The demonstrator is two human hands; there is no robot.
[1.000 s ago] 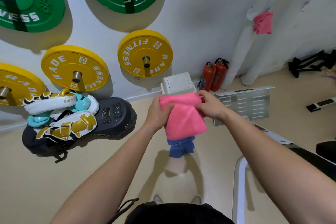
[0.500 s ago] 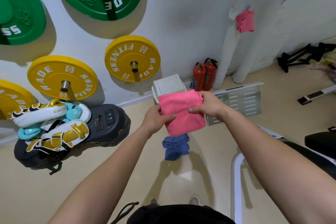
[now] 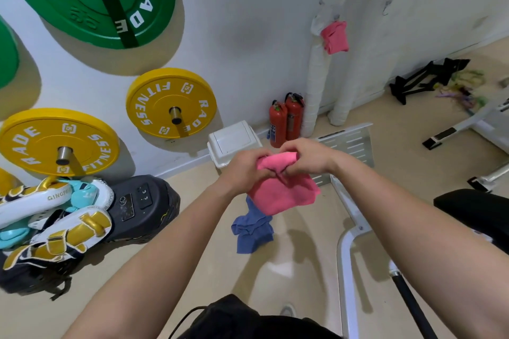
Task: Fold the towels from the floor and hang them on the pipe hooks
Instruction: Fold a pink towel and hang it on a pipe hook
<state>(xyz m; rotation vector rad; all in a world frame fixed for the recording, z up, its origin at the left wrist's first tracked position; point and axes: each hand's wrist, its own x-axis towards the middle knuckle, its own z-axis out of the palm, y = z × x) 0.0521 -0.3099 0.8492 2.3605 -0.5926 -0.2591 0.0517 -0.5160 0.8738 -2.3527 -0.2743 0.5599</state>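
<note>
A pink towel [image 3: 283, 192] hangs in front of me, folded, its top edge bunched between both hands. My left hand [image 3: 245, 170] grips the top left of it and my right hand [image 3: 305, 157] grips the top right, knuckles close together. A crumpled blue towel [image 3: 252, 231] lies on the beige floor just below. Another pink towel [image 3: 334, 37] hangs on a hook on the white wrapped pipe [image 3: 316, 82] at the wall. A second bare hook [image 3: 387, 8] shows on the wall to the right of it.
Yellow and green weight plates [image 3: 170, 103] hang on the wall at left. A black case with boxing pads [image 3: 55, 217] lies on the floor at left. A white bin [image 3: 234, 143] and two red fire extinguishers [image 3: 286, 118] stand by the wall. A white bench frame [image 3: 349, 242] is at right.
Both hands have come closer together, bunching the pink towel's top edge. The view has turned up and right, bringing the pipe and its hanging pink towel nearer the middle.
</note>
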